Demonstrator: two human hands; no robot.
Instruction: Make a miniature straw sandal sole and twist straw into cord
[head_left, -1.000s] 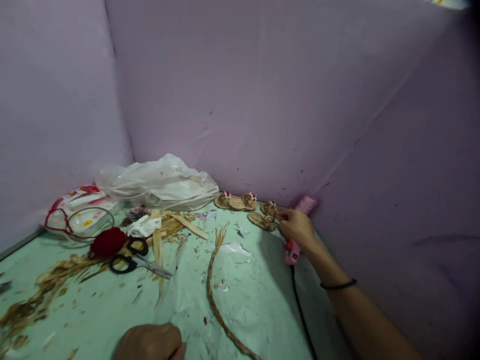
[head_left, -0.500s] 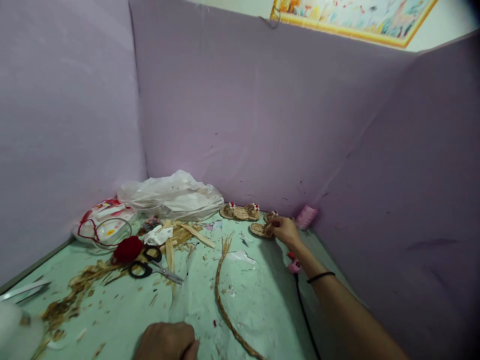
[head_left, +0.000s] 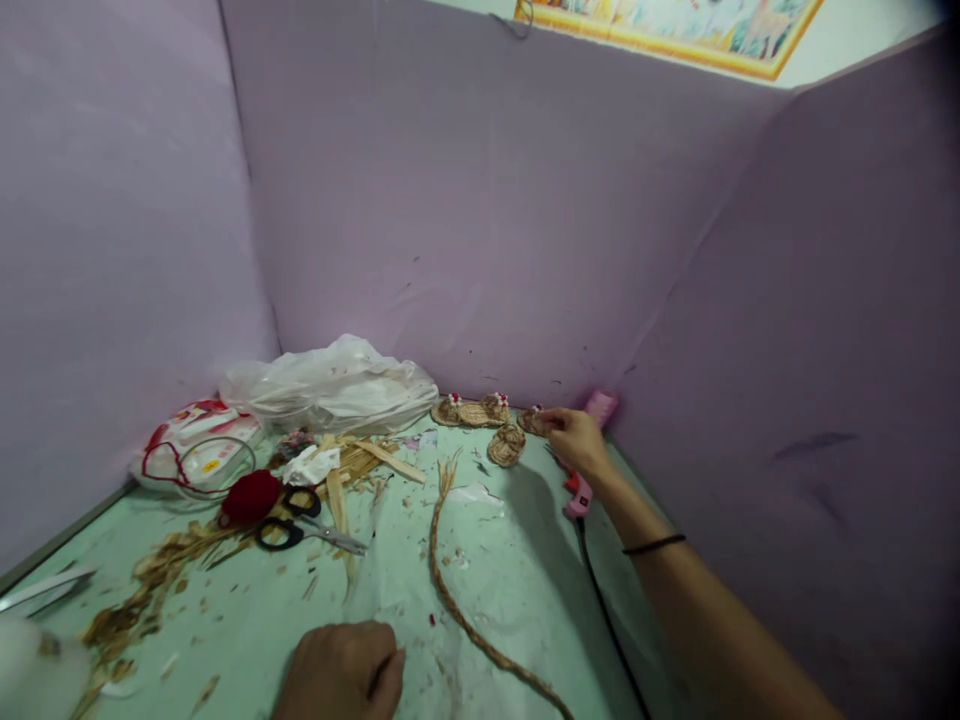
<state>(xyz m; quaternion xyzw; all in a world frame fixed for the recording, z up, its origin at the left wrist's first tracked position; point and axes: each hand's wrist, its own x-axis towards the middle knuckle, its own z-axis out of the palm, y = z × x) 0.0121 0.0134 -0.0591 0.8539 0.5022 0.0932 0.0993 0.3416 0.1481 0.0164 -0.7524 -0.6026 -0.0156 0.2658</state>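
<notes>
My right hand (head_left: 574,440) reaches to the back right, its fingers pinched at a small woven sandal (head_left: 531,420) with red and white beads. Left of it, two similar beaded sandals (head_left: 484,411) lie against the back wall. In front of them a woven oval sole (head_left: 506,446) rests on the green surface. My left hand (head_left: 341,668) is curled at the bottom centre, its fingertips hidden, and nothing shows in it. A braided straw cord (head_left: 469,628) with a frayed end runs along the surface between my hands.
Black-handled scissors (head_left: 311,530), a red yarn ball (head_left: 252,497) and straw scraps (head_left: 161,570) lie to the left. A white plastic bag (head_left: 337,385) sits behind them. On the right are a pink glue gun (head_left: 579,496) with a black cord and a pink spool (head_left: 602,406).
My right hand has left the woven sole and moved to the beaded sandal behind it. The sole now lies free and turned. My left hand stays curled, a little higher in view.
</notes>
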